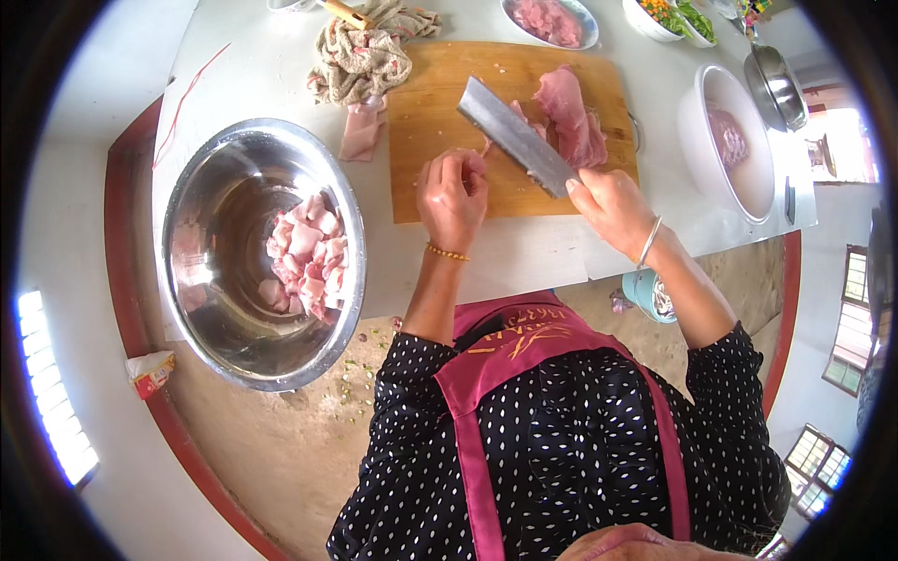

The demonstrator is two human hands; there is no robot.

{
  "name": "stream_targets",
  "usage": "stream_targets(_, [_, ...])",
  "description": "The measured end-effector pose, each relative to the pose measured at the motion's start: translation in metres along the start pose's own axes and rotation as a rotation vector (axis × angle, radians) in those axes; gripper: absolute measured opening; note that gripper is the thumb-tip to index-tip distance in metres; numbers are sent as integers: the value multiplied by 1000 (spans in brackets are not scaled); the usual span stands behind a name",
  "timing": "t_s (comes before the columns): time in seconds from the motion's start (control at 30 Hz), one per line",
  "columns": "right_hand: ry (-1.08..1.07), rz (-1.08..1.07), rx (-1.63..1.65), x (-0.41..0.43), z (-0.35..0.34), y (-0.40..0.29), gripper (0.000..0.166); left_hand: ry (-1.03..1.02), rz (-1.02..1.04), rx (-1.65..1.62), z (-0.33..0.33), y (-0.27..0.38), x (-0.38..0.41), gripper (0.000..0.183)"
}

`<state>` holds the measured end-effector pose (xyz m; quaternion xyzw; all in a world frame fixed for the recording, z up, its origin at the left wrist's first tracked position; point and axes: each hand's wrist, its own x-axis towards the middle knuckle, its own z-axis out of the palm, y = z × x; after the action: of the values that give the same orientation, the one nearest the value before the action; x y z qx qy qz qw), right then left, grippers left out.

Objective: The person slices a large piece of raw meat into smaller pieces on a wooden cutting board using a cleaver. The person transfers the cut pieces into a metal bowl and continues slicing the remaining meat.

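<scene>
My right hand [614, 210] grips a broad cleaver [515, 137], its blade slanting up and left above the wooden cutting board [428, 193]. My left hand [452, 196] is curled at the board's near edge around a small piece of raw meat [476, 164], mostly hidden by the fingers. Beyond the blade lies a larger slab of raw meat [572, 116], with smaller scraps partly covered by the cleaver. To the left, a big stainless steel basin [210, 280] contains chunks of raw meat with skin [307, 242].
A crumpled cloth [361, 59] and a flat piece of pork skin [363, 130] lie left of the board. Behind it stands a plate of sliced meat [547, 22]. At right are a white plastic basin [694, 147] holding meat, metal bowls [775, 88] and vegetable bowls [656, 21].
</scene>
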<state>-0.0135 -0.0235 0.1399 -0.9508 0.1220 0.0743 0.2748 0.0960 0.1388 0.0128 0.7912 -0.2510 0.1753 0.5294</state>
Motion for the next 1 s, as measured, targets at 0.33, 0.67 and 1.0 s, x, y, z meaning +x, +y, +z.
stream_targets(0.33, [-149, -25, 7, 3, -4, -11, 33, -12, 43, 30, -1, -3, -2, 18])
stream_targets(0.67, [-63, -15, 168, 32, 19, -17, 28, -30, 94, 59, 0, -5, -2, 18])
stream_targets(1.0, [-71, -24, 65, 2, 1, -9, 33, 13, 34, -5, 1, -6, -3, 17])
